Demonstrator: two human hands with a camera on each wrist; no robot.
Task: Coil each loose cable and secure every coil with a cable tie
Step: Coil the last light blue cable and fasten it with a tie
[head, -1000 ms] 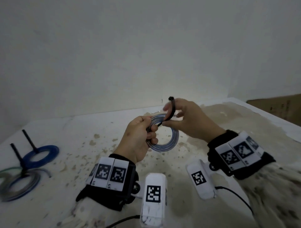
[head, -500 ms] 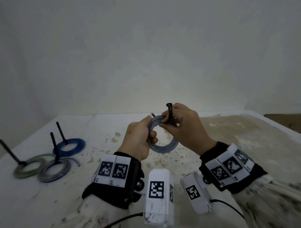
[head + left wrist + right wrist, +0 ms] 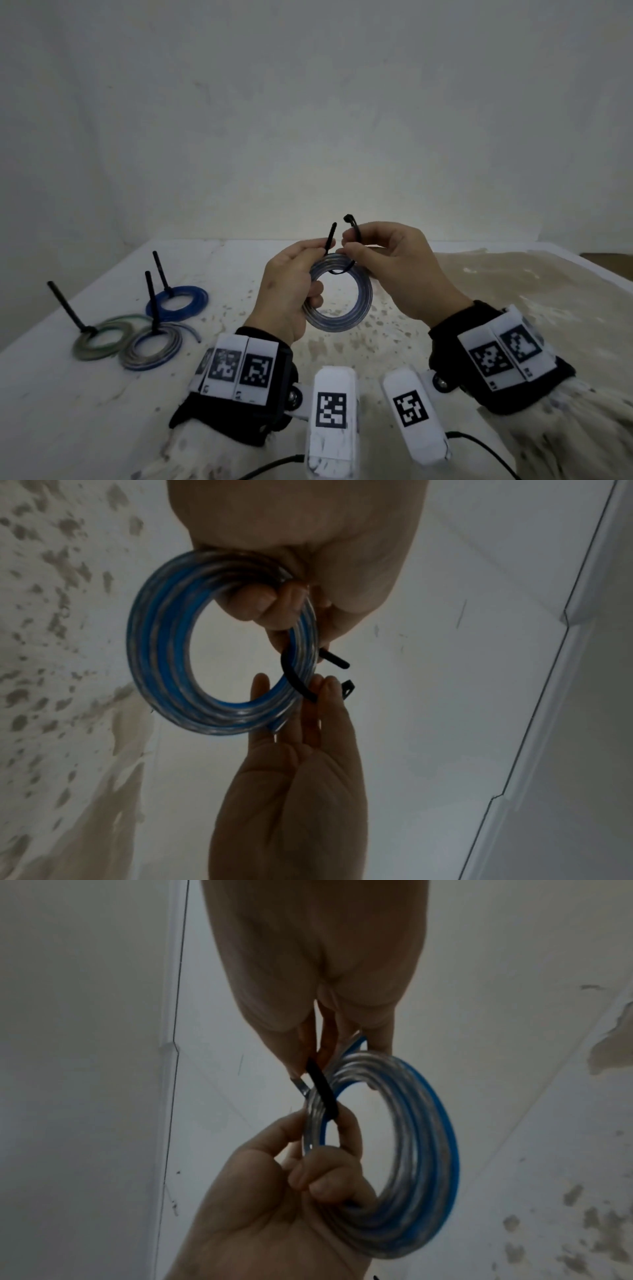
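A coil of clear and blue cable (image 3: 363,301) is held up above the table between both hands. My left hand (image 3: 320,255) grips the coil's left side and pinches the tail of a black cable tie (image 3: 331,238). The tie passes through the coil under its top strands. My right hand (image 3: 349,245) pinches the tie's head end, which curves up toward the tail. The left wrist view shows the coil (image 3: 161,653) with the tie (image 3: 294,676) hooked round it, ends apart. In the right wrist view the tie (image 3: 322,1088) crosses the coil (image 3: 421,1150).
Three tied coils lie at the table's left, each with a black tie tail standing up: a blue one (image 3: 178,303), a green one (image 3: 102,337) and a grey-blue one (image 3: 152,349). The white table (image 3: 496,308) is stained brown on the right; a wall stands close behind.
The tie's tail has come up through the coil and now sticks out of my left fingers. My right hand has bent the head end toward it. Both hands sit slightly higher.
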